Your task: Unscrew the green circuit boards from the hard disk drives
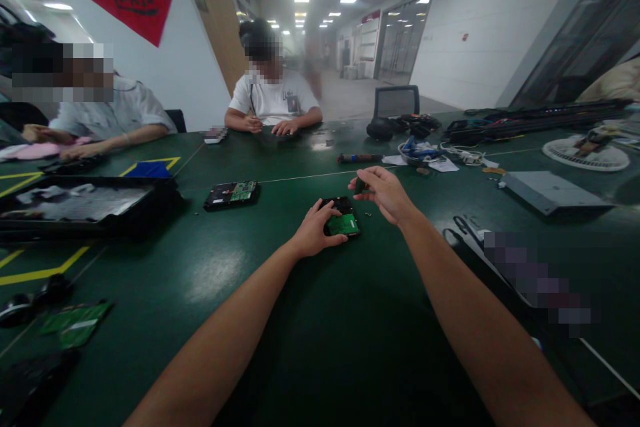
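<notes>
A hard drive (344, 223) lies on the green table in front of me, its green circuit board facing up. My left hand (320, 230) grips it from the left, with fingers across its top and the thumb along the near edge. Just above and right of the drive, my right hand (380, 192) is closed in a pinch on a small dark object (359, 185), whose kind I cannot make out. Tiny screws (369, 214) lie on the table beside the drive. A second hard drive (231, 195) sits apart, farther left.
On the left are a black tray (90, 203) and loose green circuit boards (80, 323). A grey metal case (555, 192), a white round grille (585, 155) and a bowl of cables (417, 150) stand on the right. Two people sit across the table (280, 320).
</notes>
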Demonstrator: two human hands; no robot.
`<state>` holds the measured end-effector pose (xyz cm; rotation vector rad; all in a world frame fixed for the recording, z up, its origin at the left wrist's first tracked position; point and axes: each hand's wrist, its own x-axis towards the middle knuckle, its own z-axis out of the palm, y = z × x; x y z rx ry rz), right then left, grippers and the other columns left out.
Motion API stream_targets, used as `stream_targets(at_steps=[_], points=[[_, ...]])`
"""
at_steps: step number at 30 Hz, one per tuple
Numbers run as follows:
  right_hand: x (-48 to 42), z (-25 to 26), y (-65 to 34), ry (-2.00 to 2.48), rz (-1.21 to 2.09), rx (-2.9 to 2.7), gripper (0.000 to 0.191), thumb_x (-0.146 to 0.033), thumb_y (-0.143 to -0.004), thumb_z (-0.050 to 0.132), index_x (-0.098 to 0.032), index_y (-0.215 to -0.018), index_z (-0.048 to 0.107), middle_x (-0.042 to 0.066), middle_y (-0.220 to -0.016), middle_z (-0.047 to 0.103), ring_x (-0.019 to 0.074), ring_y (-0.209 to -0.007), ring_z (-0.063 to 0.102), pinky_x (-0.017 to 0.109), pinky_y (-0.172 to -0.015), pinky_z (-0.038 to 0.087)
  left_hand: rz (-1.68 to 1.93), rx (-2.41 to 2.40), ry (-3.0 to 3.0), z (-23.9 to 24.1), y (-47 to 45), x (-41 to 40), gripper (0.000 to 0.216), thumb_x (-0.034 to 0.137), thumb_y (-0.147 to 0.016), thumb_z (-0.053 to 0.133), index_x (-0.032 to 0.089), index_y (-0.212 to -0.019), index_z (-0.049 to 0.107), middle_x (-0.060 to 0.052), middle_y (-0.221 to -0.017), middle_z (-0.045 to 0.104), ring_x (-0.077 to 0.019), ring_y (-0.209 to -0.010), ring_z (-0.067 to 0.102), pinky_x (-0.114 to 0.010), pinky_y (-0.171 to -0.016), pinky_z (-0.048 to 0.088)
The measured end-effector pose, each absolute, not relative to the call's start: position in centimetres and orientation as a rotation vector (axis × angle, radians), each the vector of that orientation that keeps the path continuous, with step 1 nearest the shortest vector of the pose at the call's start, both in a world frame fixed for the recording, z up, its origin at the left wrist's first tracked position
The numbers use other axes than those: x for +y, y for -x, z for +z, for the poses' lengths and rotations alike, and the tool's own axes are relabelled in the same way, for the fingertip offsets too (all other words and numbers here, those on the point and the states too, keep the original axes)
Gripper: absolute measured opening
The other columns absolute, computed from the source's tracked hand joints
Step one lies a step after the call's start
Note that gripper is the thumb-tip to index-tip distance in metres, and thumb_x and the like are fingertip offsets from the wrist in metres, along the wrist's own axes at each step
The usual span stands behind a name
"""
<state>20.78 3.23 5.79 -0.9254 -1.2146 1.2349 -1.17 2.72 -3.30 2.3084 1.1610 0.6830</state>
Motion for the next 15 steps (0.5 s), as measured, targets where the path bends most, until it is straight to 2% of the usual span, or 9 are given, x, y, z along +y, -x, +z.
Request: stream_targets(at_steps=[6,12,15], points=[[3.35,5.79,-20.86,0.874,1.294,-1.245,0.024,-0.04,-0.096,0.06,-0.02,-0.102,0.072,0.007,-0.092,0.07,0.0195,-0.093,0.067,0.032,-0.073,0.061,0.674,1.164,-2.314,-3.47,1.16,2.87,0.069,0.054,-0.077,0.082,0.026,-0.135,0.059,-0.01,-0.167,0.035,-0.038,-0.16,0.01,-0.06,-0.127,0.019],[3.38,5.78,-20.84,0.932,1.233,-1.251,0.023,-0.043,-0.086,0.076,-0.021,-0.09,0.069,0.004,-0.093,0.069,0.0179,-0.091,0.065,0.028,-0.067,0.06,0.684,1.165,-2.334,-3.67,1.22,2.99,0.069,0.056,-0.077,0.081,0.025,-0.135,0.059,-0.011,-0.167,0.036,-0.038,-0.16,0.011,-0.06,-0.127,0.019],[3.34,5.8,-20.81,0.95,1.224,-1.219,0.025,-0.043,-0.086,0.076,-0.02,-0.088,0.065,0.005,-0.093,0.07,0.019,-0.091,0.067,0.026,-0.062,0.059,0.681,1.163,-2.336,-3.78,1.23,3.0,0.068,0.056,-0.077,0.081,0.026,-0.134,0.059,-0.01,-0.167,0.036,-0.0376,-0.16,0.01,-0.06,-0.127,0.02]])
